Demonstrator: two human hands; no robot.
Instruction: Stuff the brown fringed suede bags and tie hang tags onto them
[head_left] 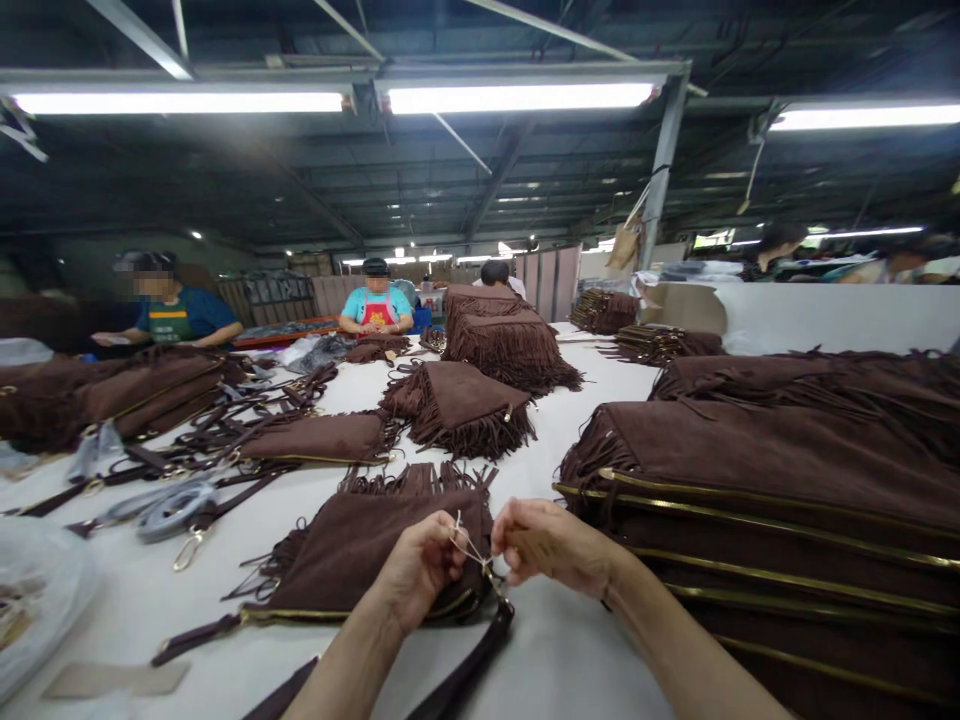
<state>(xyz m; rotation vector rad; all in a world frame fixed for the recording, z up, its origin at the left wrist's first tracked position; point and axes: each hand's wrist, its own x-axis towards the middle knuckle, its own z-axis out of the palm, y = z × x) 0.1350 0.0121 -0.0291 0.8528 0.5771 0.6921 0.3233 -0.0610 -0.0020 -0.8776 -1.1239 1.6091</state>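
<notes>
A brown fringed bag [352,550] with a gold zipper lies flat on the table in front of me. Over its right corner, my left hand [426,560] pinches a thin pale string [471,548]. My right hand [536,545] is closed on the same string from the other side. The string runs round the metal fitting at the bag's corner, where a dark strap [480,655] hangs toward me. Another strap [199,638] comes off the bag's left corner.
A tall stack of brown bags [757,450] stands at the right. More fringed bags [461,395] lie ahead. To the left are loose straps, a grey coil [174,508], a clear plastic bag [37,580] and a beige strip [112,680]. Co-workers [375,300] sit across the table.
</notes>
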